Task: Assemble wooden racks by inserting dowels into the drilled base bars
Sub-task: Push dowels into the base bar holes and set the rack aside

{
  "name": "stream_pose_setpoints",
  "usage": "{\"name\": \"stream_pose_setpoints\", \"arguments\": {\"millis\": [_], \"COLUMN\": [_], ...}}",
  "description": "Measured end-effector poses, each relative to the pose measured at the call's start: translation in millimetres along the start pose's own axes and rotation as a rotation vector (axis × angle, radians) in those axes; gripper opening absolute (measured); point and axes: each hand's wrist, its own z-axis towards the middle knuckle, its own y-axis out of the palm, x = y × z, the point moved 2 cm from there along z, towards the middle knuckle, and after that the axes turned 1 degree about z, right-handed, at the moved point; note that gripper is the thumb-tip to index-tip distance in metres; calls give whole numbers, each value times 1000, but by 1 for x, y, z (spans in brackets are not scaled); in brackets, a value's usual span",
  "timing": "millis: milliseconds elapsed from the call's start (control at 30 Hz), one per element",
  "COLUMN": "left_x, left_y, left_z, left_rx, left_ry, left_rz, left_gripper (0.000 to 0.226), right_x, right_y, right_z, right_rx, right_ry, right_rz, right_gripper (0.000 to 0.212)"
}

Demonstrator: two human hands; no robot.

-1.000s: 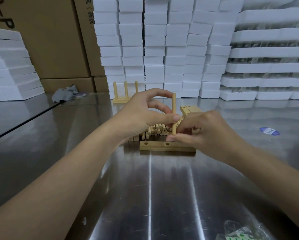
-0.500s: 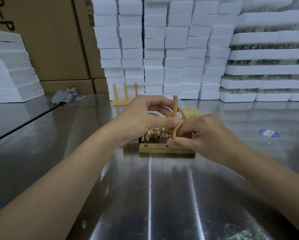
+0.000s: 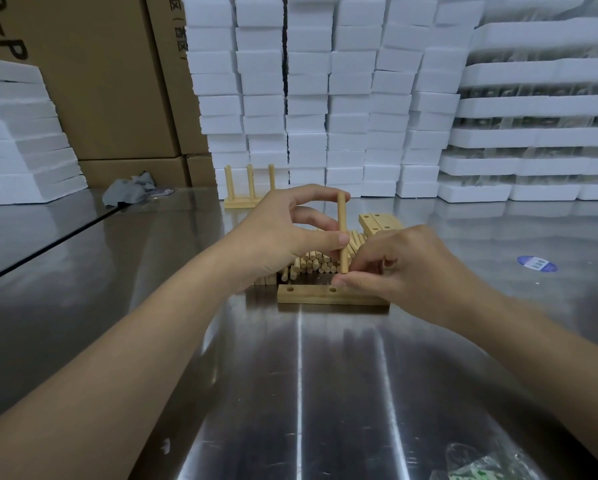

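Head view: left hand (image 3: 283,230) pinches the upright dowel (image 3: 341,223) at mid-length, right hand (image 3: 404,265) pinches its foot with curled fingers just above the base bar (image 3: 311,295), grips unchanged from half a second ago, on a steel table (image 3: 325,393) before loose dowels (image 3: 311,261), a finished rack (image 3: 249,188), foam blocks (image 3: 308,98) and cartons (image 3: 100,81).

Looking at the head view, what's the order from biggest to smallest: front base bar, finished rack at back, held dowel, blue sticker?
1. base bar
2. finished rack, which stands farther off, so this place is unsure
3. dowel
4. blue sticker
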Motion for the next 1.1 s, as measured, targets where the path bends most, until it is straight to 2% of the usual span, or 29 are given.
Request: {"name": "stream_pose_setpoints", "arguments": {"millis": [167, 267, 367, 667, 1100], "left_x": [2, 2, 0, -10, -17], "left_y": [-8, -19, -31, -33, -28], "left_z": [1, -1, -2, -2, 1], "left_rx": [2, 6, -39, -118, -97], "left_ry": [8, -3, -17, -48, -56], "left_rz": [81, 146, 208, 293, 314], "left_gripper": [47, 36, 27, 25, 25], "right_x": [2, 7, 13, 21, 26], "right_y": [0, 2, 3, -4, -3], "right_z": [1, 2, -1, -3, -3], "right_rx": [-34, -197, -303, -348, -341], "right_ry": [7, 25, 69, 162, 134], "right_rz": [-64, -226, -270, -253, -232], "right_gripper": [32, 47, 34, 23, 23]}}
